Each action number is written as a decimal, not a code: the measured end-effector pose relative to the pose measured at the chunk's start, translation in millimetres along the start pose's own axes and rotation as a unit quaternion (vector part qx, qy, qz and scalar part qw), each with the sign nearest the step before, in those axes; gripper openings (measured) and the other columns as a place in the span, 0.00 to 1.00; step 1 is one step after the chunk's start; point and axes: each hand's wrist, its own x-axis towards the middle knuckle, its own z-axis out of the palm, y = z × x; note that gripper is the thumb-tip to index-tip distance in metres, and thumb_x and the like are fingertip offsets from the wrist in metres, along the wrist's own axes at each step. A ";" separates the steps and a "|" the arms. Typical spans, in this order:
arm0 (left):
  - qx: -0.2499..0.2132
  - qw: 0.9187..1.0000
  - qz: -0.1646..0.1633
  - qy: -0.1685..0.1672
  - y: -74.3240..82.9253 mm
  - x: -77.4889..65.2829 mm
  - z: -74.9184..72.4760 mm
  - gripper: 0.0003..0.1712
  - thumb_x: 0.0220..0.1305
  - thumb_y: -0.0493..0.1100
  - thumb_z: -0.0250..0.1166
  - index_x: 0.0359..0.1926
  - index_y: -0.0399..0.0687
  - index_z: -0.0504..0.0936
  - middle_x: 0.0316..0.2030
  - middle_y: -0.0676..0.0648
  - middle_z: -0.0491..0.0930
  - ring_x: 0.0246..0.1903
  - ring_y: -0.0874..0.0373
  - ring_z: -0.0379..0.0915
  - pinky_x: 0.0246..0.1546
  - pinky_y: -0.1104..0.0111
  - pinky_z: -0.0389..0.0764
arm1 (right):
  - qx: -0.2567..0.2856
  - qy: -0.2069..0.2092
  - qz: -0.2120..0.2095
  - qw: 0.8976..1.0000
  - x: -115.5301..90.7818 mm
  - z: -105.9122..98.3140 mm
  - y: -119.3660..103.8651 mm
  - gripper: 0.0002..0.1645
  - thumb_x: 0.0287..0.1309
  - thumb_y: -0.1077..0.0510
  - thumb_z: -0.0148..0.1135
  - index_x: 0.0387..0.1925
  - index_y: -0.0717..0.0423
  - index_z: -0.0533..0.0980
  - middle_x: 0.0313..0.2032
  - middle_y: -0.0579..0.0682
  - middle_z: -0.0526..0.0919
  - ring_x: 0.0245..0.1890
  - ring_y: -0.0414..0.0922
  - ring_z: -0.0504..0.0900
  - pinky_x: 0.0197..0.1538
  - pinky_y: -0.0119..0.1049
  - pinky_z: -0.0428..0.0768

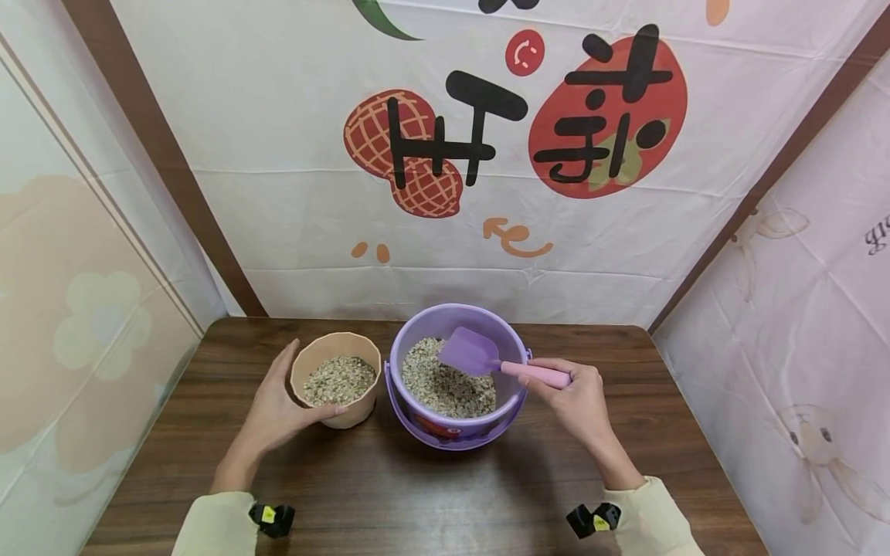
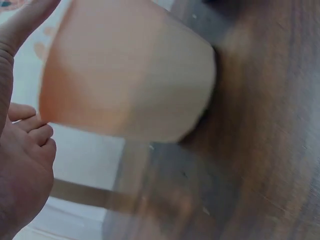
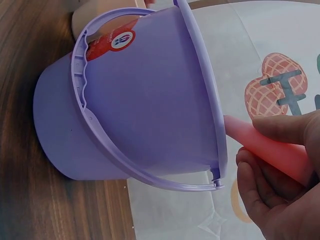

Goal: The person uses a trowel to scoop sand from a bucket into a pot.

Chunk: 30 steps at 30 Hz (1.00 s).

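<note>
My left hand (image 1: pixel 281 405) holds a peach-coloured faceted pot (image 1: pixel 350 415) from its left and near sides, thumb along the near rim. Pale speckled granules (image 1: pixel 341 380) lie in the pot, and its tapered wall (image 2: pixel 135 75) fills much of the left wrist view. With my right hand (image 1: pixel 573 398) I grip the pink handle (image 1: pixel 535 375) of a small shovel whose purple blade (image 1: pixel 470 351) tilts over the inside of a purple bucket (image 1: pixel 511 390). More speckled granules (image 1: pixel 445 386) cover the bucket's bottom. In the right wrist view, thumb and fingers wrap the handle (image 3: pixel 265 145) beside the bucket rim.
Pot and bucket stand side by side on a dark wood-grain table (image 1: pixel 445 494). The bucket's carrying handle (image 1: pixel 445 443) hangs down on its near side. A printed cloth (image 1: pixel 306 232) rises behind the table, with more cloth panels left and right.
</note>
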 end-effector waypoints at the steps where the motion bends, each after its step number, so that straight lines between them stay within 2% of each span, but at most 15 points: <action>1: 0.000 1.000 0.005 0.001 3.9 1.1 -0.4 0.80 0.36 0.58 0.87 0.81 0.45 0.45 0.77 0.33 0.49 0.73 0.30 0.49 0.64 0.32 0.59 | -0.001 0.001 0.001 1.000 0.0 -0.1 -0.2 0.20 0.49 0.54 0.82 0.44 0.57 0.88 0.38 0.48 0.90 0.40 0.40 0.85 0.36 0.26 0.78; 7: -0.021 0.999 0.029 -0.020 31.7 8.3 3.3 0.78 0.36 0.59 0.87 0.82 0.57 0.47 0.79 0.41 0.49 0.73 0.36 0.50 0.66 0.34 0.58 | -0.007 0.000 0.002 1.000 -0.9 -0.3 -1.1 0.20 0.48 0.54 0.82 0.44 0.57 0.88 0.38 0.48 0.90 0.38 0.40 0.85 0.34 0.26 0.77; 12: -0.052 0.995 0.070 -0.047 52.7 13.5 18.0 0.76 0.34 0.55 0.88 0.81 0.51 0.51 0.77 0.38 0.54 0.74 0.38 0.49 0.69 0.37 0.57 | -0.005 -0.001 0.001 1.000 -1.6 -0.9 -2.1 0.20 0.48 0.55 0.82 0.44 0.57 0.88 0.38 0.48 0.90 0.36 0.40 0.84 0.33 0.27 0.76; 17: -0.061 0.991 0.081 -0.084 70.2 16.8 35.1 0.78 0.32 0.59 0.88 0.81 0.53 0.51 0.77 0.41 0.54 0.75 0.43 0.49 0.70 0.42 0.58 | -0.004 -0.007 -0.004 1.000 -1.7 -1.6 -1.6 0.20 0.49 0.55 0.82 0.44 0.57 0.88 0.38 0.47 0.90 0.38 0.39 0.85 0.35 0.26 0.77; 23: -0.061 0.988 0.093 -0.108 81.8 20.6 49.4 0.79 0.30 0.63 0.88 0.81 0.52 0.51 0.78 0.42 0.52 0.76 0.43 0.47 0.71 0.41 0.56 | -0.010 -0.006 -0.004 1.000 -1.2 -1.6 -0.8 0.20 0.48 0.55 0.82 0.44 0.57 0.88 0.38 0.47 0.90 0.37 0.39 0.84 0.34 0.26 0.77; 30: -0.085 0.982 0.118 -0.123 84.5 26.5 60.2 0.81 0.30 0.60 0.89 0.80 0.44 0.50 0.78 0.40 0.51 0.75 0.42 0.48 0.71 0.40 0.54 | -0.015 -0.008 -0.005 1.000 -1.4 -1.8 -0.4 0.19 0.48 0.58 0.82 0.44 0.57 0.89 0.37 0.47 0.90 0.36 0.39 0.85 0.34 0.26 0.77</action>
